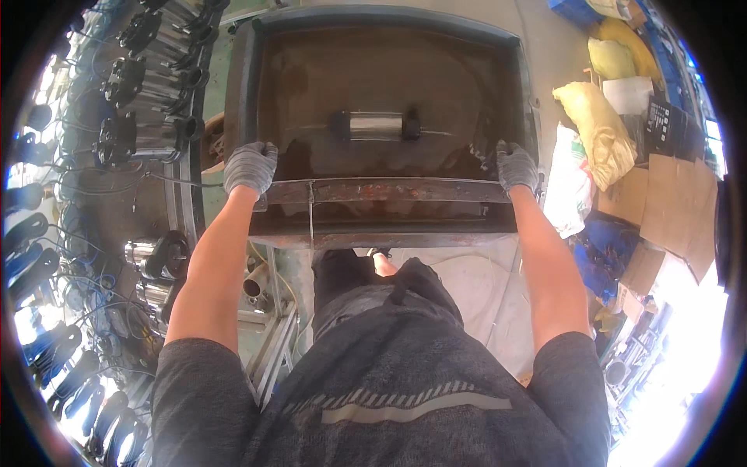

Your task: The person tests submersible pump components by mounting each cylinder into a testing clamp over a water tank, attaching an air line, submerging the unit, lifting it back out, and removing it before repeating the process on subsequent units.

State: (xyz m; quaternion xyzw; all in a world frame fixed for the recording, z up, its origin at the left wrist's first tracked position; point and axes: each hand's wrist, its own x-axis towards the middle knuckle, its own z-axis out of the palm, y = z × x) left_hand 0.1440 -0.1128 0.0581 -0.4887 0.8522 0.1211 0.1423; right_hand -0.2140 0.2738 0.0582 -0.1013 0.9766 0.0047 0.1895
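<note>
In front of me stands a wide dark metal tank [389, 14] holding brown, murky liquid. A shiny metal cylinder [376, 125] with black ends lies crosswise in the liquid, its middle showing bright. My left hand [250, 167], in a grey glove, is closed on the tank's left rim. On the opposite side my right hand [517, 167], gloved alike, closes on the right rim. Both sets of fingers are curled, and their tips are partly hidden. Between my hands a rusty crossbar [389, 190] spans the tank's near part.
Several metal cylinders with black ends [159, 78] line the left side, among cables and hoses. A metal frame [276, 342] stands at lower left. Along the right lie a yellow sack [597, 132], a white sack [568, 183] and cardboard [678, 206]. A thin rod [312, 214] crosses the tank's near edge.
</note>
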